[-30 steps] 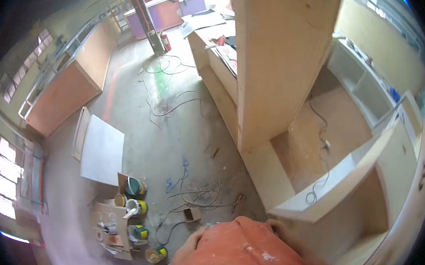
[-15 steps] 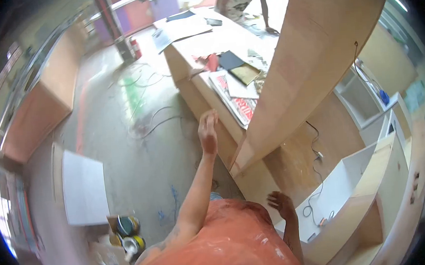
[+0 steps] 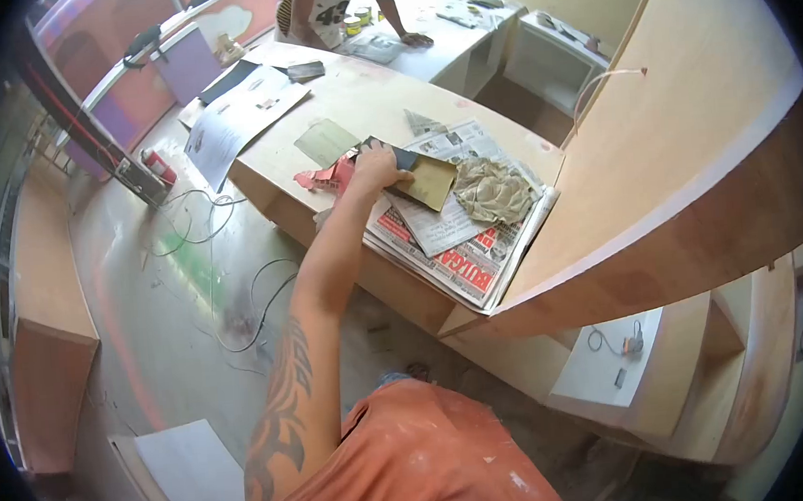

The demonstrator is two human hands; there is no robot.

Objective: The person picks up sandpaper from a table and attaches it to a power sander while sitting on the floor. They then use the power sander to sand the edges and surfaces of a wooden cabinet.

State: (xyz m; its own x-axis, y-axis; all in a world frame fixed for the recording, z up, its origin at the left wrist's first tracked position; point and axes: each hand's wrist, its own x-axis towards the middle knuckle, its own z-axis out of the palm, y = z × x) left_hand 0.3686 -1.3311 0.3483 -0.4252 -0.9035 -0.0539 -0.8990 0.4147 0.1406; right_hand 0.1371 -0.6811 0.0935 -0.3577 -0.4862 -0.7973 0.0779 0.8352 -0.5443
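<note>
Head view: my left hand [image 3: 377, 166] lies over a thin dark-grey sheet [image 3: 404, 158] on the long pale-wood counter [image 3: 359, 102].
I reach it from above, fingers bent over it, probably because it lies too flat to take from the side; I cannot tell whether they grip it or only press on it. A rectangular golden-brown sheet [image 3: 432, 186] shows just beside my thumb. A crumpled red piece [image 3: 326, 177] lies to the left of my hand, and a wadded tan paper [image 3: 490, 191] to the right, resting on printed newspaper [image 3: 463, 269] that perhaps lies there to protect the wood. My right hand is outside what the camera shows, so I cannot tell its state.
</note>
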